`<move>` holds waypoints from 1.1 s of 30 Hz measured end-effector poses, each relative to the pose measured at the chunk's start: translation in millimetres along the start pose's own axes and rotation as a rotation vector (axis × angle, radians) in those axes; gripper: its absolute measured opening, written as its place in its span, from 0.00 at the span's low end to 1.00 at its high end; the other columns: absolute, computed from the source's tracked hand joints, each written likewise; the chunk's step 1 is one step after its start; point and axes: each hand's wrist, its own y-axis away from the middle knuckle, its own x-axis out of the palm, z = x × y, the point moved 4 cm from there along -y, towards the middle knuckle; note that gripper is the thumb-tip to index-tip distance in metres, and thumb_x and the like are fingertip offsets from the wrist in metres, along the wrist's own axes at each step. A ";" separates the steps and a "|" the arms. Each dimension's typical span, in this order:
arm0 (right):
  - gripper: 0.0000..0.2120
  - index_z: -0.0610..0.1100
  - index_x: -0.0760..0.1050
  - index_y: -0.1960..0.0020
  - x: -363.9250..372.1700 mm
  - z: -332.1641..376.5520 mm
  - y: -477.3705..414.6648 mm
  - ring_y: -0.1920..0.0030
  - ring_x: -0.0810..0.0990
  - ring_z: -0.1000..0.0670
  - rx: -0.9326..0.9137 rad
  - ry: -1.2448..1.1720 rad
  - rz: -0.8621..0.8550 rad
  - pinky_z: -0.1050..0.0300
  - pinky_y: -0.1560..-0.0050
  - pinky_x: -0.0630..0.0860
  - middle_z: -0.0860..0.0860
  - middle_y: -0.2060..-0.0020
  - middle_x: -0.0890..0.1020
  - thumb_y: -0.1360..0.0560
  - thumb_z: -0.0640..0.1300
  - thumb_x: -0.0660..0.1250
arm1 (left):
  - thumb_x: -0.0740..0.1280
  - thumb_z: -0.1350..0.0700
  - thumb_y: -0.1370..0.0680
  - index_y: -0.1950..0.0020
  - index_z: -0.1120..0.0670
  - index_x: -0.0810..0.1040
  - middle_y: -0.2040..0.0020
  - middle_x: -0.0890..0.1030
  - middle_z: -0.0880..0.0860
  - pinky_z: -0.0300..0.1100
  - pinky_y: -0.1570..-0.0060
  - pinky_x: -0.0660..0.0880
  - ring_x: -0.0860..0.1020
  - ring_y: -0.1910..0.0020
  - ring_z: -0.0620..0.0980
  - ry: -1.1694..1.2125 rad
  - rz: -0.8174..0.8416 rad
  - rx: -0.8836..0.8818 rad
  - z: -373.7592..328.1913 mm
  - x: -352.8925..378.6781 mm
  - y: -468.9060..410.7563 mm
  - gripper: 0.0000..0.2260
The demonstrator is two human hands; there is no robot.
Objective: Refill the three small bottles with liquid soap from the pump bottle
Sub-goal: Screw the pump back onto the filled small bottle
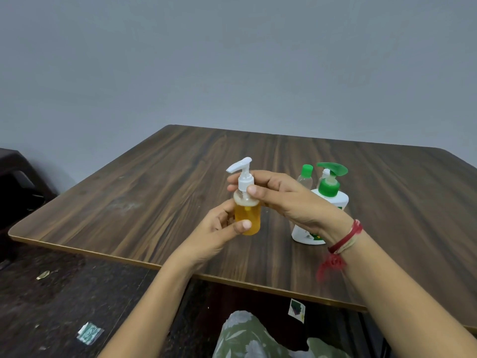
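Observation:
A small clear bottle [248, 218] holding orange liquid soap, topped with a white pump [241, 169], is held upright above the table. My left hand [219, 229] grips its body from the left. My right hand [280, 196] pinches the white pump collar with thumb and fingers. Behind my right hand stands the big white pump bottle [333, 200] with a green pump head. A small clear bottle with a green cap [305, 175] stands just left of it, and another small bottle with a white cap [325, 173] is mostly hidden behind the green pump.
The dark wooden table [154, 192] has its near edge running diagonally below my wrists. A red thread band is on my right wrist [346, 239]. Paper scraps [90, 333] lie on the dark floor, and a dark chair [18, 177] stands at the far left.

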 end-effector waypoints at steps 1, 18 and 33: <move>0.13 0.40 0.73 0.38 1.1 0.4 -0.9 0.43 0.77 0.53 -0.018 0.012 -0.011 0.57 0.38 0.72 0.48 0.45 0.80 0.20 0.39 0.57 | 0.72 0.40 0.30 0.40 0.50 0.77 0.50 0.80 0.43 0.36 0.49 0.74 0.76 0.48 0.40 -0.004 -0.001 0.011 -0.4 -0.8 -0.4 0.24; 0.10 0.43 0.75 0.42 5.5 -47.1 -31.0 0.51 0.77 0.54 0.025 0.083 -0.474 0.57 0.48 0.73 0.50 0.51 0.80 0.21 0.44 0.61 | 0.72 0.45 0.33 0.45 0.51 0.76 0.50 0.82 0.51 0.53 0.45 0.77 0.80 0.50 0.50 -0.453 -0.288 -0.098 33.7 -30.4 -32.2 0.19; 0.26 0.49 0.65 0.30 -3.6 -78.4 -6.3 0.34 0.68 0.52 0.261 0.046 -0.534 0.57 0.35 0.67 0.48 0.33 0.69 0.26 0.44 0.69 | 0.73 0.49 0.28 0.43 0.53 0.75 0.48 0.79 0.48 0.56 0.33 0.63 0.77 0.46 0.49 -0.704 -0.487 -0.293 73.9 -94.5 -79.6 0.16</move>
